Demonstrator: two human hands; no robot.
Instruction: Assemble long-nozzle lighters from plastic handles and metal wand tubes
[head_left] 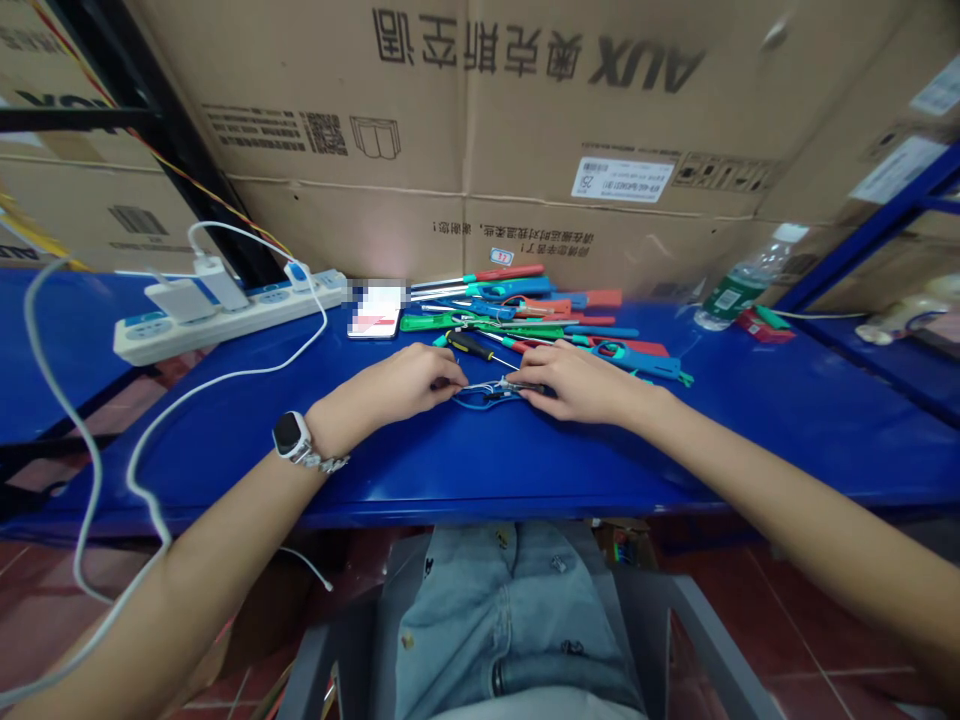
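Note:
Thin blue and white wires (487, 392) stretch between my two hands, low over the blue table (465, 460). My left hand (424, 382), below a wrist with a watch, pinches their left end. On the right, my right hand (562, 382) has its fingers closed on a small dark part (529, 388) where the wires end; its exact shape is hidden by the fingers. Just beyond the hands lies a yellow and black screwdriver (469, 346), its shaft pointing toward my right hand. Behind it, several long lighters (517, 308) in red, blue, green and orange are piled.
A white power strip (247, 312) with plugs and a white cable (225, 378) is at the left. Near it lies a phone (375, 312). A water bottle (750, 280) leans at the right beside a red box (765, 325). Large cartons (465, 130) stand behind.

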